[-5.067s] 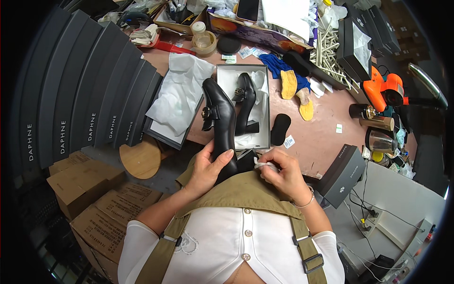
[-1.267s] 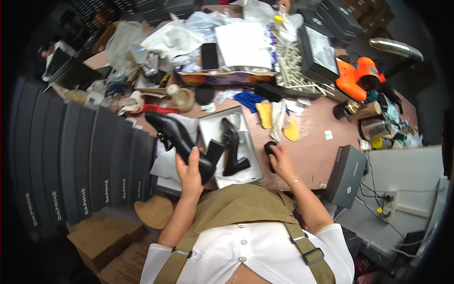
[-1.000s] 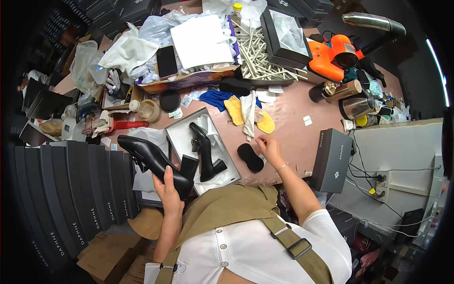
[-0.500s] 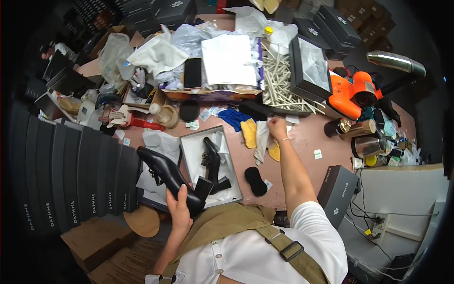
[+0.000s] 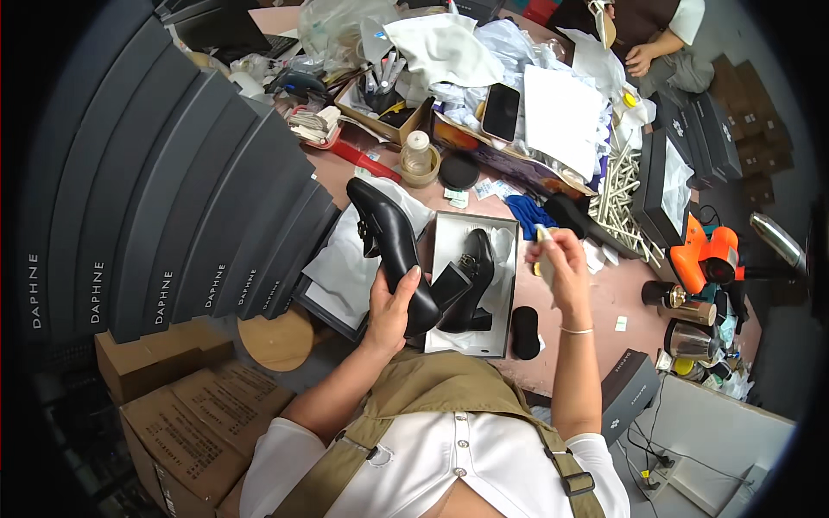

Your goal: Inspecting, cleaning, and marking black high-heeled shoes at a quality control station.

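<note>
A black heeled loafer (image 5: 393, 229) with a buckle on its front is in my left hand (image 5: 390, 309). My fingers wrap its heel end and the toe points up and away. My right hand (image 5: 566, 268) is raised over the table, pinching a pale cream cloth (image 5: 543, 233); much of the cloth is hidden by the fingers. Between my hands lies an open grey shoe box (image 5: 511, 285), with the matching black shoe (image 5: 477, 269) inside on white tissue. A black oval pad (image 5: 525, 333) rests just right of the box, and a blue cloth (image 5: 528, 212) lies beyond my right hand.
Dark shoe boxes (image 5: 199, 198) stack high at my left. At the back stands a carton (image 5: 509, 160) heaped with wrapping, beside many white sticks (image 5: 620, 194). An orange heat tool (image 5: 701, 255) and bottles (image 5: 691, 341) sit at the right. Another person's hand (image 5: 641, 59) shows at the far side.
My right hand has lifted off the table with the cream cloth. The view has turned, so the table appears shifted. My left hand still grips the shoe.
</note>
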{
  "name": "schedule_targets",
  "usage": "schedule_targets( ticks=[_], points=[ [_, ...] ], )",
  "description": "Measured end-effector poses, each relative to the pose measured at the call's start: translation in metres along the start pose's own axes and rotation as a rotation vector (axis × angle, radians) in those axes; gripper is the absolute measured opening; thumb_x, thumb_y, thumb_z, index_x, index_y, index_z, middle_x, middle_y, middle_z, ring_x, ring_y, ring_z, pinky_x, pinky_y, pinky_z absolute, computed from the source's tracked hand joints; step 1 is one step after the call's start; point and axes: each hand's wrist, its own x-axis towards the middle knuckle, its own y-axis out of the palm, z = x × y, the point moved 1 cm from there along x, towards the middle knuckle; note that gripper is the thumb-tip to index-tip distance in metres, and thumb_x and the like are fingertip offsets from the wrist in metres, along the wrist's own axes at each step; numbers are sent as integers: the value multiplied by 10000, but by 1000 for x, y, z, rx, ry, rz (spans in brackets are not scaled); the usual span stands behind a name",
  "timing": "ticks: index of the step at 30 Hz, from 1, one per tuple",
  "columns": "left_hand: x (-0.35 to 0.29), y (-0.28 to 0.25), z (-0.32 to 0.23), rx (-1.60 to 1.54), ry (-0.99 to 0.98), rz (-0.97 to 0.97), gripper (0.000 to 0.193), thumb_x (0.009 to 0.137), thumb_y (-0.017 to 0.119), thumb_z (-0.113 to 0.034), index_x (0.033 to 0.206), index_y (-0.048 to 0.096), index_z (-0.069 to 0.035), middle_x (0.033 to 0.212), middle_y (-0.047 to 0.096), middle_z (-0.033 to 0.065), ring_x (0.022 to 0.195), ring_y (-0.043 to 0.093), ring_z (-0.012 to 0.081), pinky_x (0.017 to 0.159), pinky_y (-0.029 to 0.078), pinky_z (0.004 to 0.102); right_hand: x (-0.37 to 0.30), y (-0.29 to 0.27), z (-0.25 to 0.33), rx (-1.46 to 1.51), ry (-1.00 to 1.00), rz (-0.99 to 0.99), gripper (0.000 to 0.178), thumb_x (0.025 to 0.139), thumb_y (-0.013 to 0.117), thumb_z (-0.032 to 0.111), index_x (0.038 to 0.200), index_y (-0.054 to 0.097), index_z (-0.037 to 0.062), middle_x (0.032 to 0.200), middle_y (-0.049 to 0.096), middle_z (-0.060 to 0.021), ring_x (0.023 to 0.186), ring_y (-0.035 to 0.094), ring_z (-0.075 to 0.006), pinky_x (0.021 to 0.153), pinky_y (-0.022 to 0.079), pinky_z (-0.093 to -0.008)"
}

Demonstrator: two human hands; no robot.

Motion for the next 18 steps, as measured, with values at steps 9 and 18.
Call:
schedule_targets(
  ticks=[9,18],
  points=[
    [12,-27,-4,-62,5,-131,348,921,658,-224,1184,520,-41,966,573,11,871,525,84,802,429,242,96,111,2,-83,4,224,166,907,630,66,826,486,71,795,600,-26,691,569,-92,634,487,-244],
    [23,-42,27,-110,-47,-250,353,907,678,-234,1165,531,-43,969,570,8,871,514,92,808,422,247,186,136,-16,-522,-228,246,173,837,745,108,931,638,10,805,656,-26,713,598,-70,635,482,-221]
  ],
)
